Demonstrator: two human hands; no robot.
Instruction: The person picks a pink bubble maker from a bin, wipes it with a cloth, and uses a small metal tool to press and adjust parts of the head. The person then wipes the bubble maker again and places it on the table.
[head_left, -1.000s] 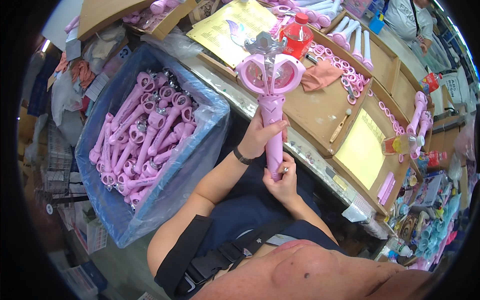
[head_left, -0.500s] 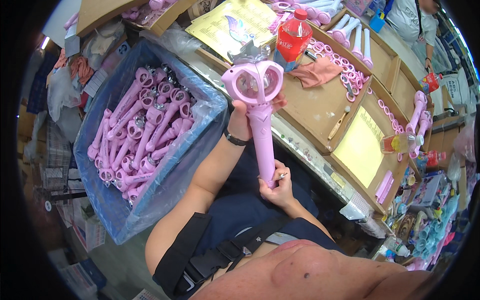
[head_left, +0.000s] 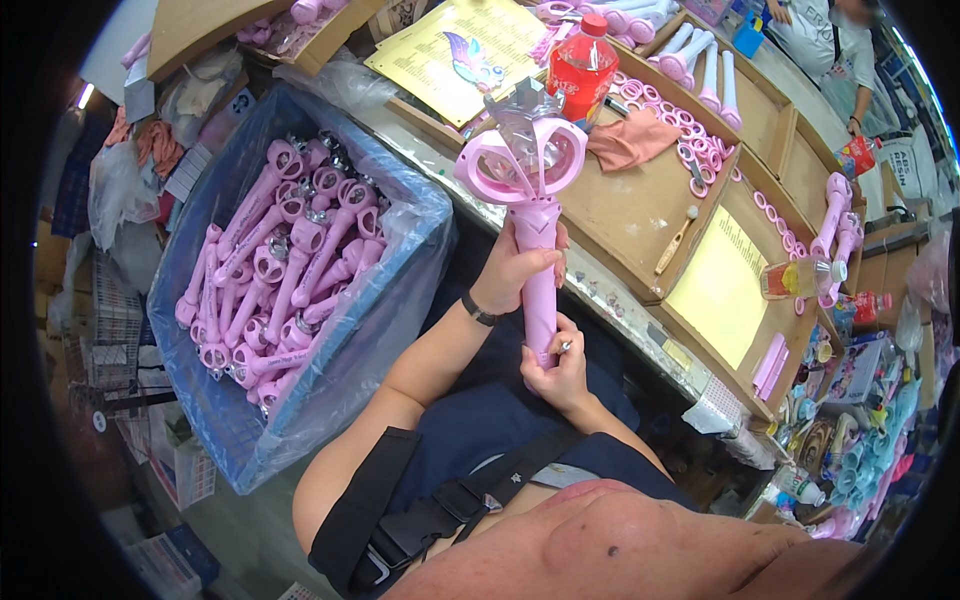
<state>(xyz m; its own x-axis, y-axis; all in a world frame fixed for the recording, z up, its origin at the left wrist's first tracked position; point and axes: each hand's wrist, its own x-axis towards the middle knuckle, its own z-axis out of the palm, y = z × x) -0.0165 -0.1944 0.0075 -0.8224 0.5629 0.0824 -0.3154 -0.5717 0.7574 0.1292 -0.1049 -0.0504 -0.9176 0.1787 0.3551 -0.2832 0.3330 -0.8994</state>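
1. Pink wand point(head_left: 536, 225): held by the counter's point(head_left: 620, 312) near edge, crowned head outward;
2. Worker's left hand point(head_left: 508, 275): grip wrapped round the upper handle;
3. Right hand point(head_left: 560, 377): grip closed on the handle's base;
4. Blue crate point(head_left: 412, 205): similar wands point(head_left: 285, 265) heaped inside.

I see by bright, fairly even light. Sheen streaks the plastic liner point(head_left: 385, 310) of the blue bin point(head_left: 225, 440); a lit tube point(head_left: 85, 95) glows beyond its upper left, shadow fills the gap to its right, and far left my view warps (fisheye, after all) into black.
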